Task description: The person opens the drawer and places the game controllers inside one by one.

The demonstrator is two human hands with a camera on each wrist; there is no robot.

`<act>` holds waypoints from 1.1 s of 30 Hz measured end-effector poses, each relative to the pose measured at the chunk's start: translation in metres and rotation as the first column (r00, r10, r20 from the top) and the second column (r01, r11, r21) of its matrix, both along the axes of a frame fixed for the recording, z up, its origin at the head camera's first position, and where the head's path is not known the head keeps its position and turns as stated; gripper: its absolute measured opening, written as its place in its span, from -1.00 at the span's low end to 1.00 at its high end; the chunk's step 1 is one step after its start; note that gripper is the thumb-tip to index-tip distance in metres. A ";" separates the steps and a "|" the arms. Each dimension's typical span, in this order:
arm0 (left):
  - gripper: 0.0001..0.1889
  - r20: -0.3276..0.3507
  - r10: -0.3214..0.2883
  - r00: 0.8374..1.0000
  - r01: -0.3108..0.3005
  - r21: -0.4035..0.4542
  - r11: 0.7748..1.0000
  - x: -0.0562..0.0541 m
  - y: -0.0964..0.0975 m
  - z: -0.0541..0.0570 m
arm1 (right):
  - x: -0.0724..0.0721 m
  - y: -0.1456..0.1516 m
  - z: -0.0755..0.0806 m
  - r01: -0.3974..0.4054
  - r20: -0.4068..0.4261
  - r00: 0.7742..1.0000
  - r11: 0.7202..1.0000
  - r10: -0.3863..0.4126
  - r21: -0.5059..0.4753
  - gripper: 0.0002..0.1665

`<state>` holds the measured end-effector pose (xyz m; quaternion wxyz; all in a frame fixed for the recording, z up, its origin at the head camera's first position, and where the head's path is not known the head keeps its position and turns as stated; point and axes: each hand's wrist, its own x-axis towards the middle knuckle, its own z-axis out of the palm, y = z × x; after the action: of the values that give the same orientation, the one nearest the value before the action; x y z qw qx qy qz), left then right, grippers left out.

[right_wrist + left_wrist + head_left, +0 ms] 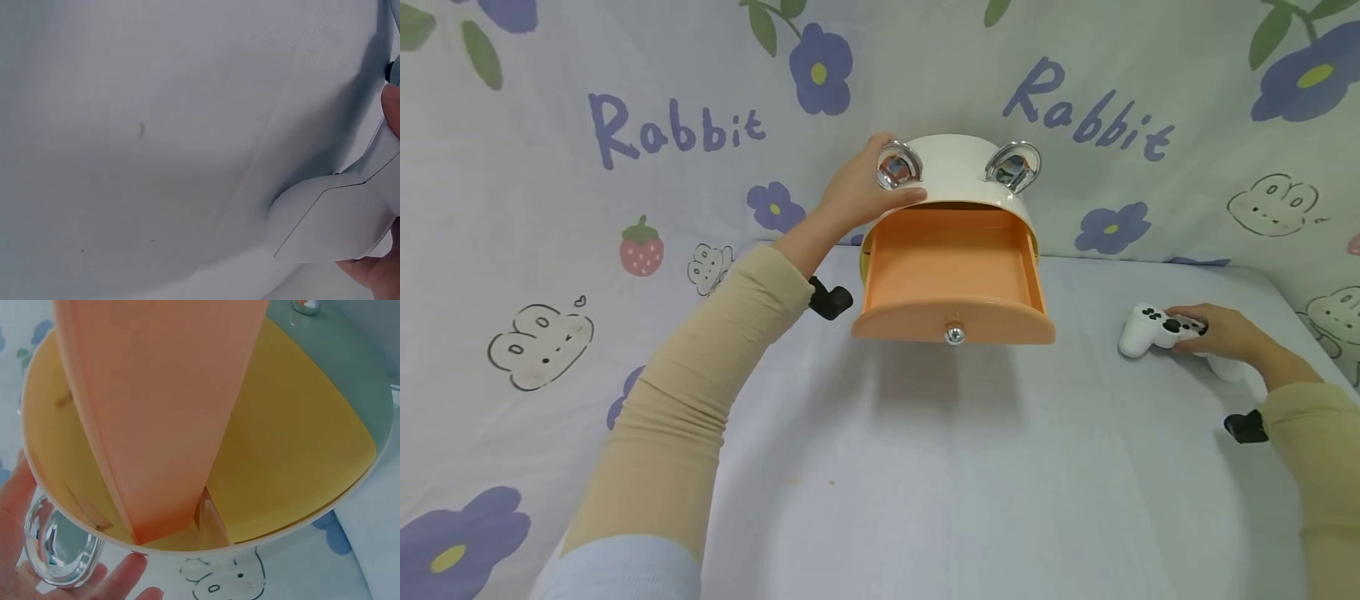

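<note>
A rounded white storage box with two chrome ear-shaped loops stands at the back of the table. Its orange drawer is pulled out, bears a small silver knob, and shows nothing inside. My left hand grips the box's upper left around one chrome ear, with the thumb along the front rim. Yellow and green parts of the box front appear in the left wrist view. To the right, my right hand holds a white game controller by its body; part of it is hidden by the fingers.
A white cloth covers the table. Behind the box hangs a printed cloth with flowers, rabbits and lettering. Dark wrist-camera mounts stick out by both sleeves.
</note>
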<state>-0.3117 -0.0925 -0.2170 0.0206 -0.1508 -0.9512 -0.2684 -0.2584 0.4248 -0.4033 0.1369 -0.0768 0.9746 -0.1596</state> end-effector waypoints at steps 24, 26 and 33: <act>0.01 0.015 0.009 1.000 -0.009 0.007 1.000 -0.001 0.000 -0.001 | 0.003 -0.047 0.100 -0.088 -0.255 0.961 0.992 0.109 0.090 -0.21; 0.01 0.013 0.006 1.000 -0.007 0.009 1.000 -0.001 0.000 -0.002 | 0.005 -0.054 0.109 -0.093 -0.270 0.956 0.992 0.111 0.082 -0.20; 0.01 0.019 0.005 1.000 -0.005 0.008 1.000 -0.001 0.000 -0.001 | 0.007 -0.078 0.139 -0.141 -0.340 0.927 0.987 0.159 0.077 -0.21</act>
<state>-0.3129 -0.0920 -0.2185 0.0130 -0.1457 -0.9506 -0.2738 -0.2510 0.3468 -0.2639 -0.0225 -0.1742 0.9785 -0.1076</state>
